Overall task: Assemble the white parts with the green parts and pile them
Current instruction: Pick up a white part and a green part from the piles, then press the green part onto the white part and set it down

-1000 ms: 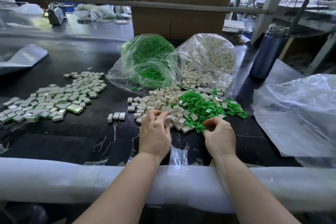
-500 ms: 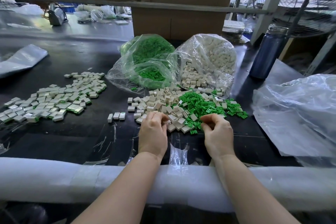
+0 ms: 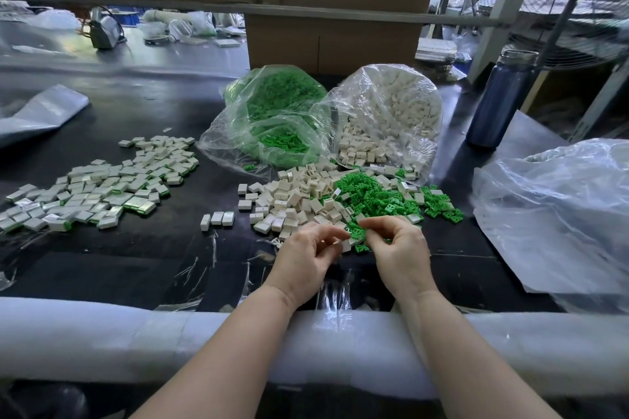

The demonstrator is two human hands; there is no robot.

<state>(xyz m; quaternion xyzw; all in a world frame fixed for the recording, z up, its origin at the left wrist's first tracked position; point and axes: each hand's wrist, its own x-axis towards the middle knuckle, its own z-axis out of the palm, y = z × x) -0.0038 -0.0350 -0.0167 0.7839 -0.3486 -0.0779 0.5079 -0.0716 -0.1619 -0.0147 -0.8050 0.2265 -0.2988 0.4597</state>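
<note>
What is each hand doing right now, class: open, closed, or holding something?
Left hand: closed, pinching a small white plastic part.
Right hand: closed, pinching a small green plastic part.

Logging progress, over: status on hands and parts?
Left hand pinching white part. Right hand pinching green part. Not yet joined. Nothing in the way.
</note>
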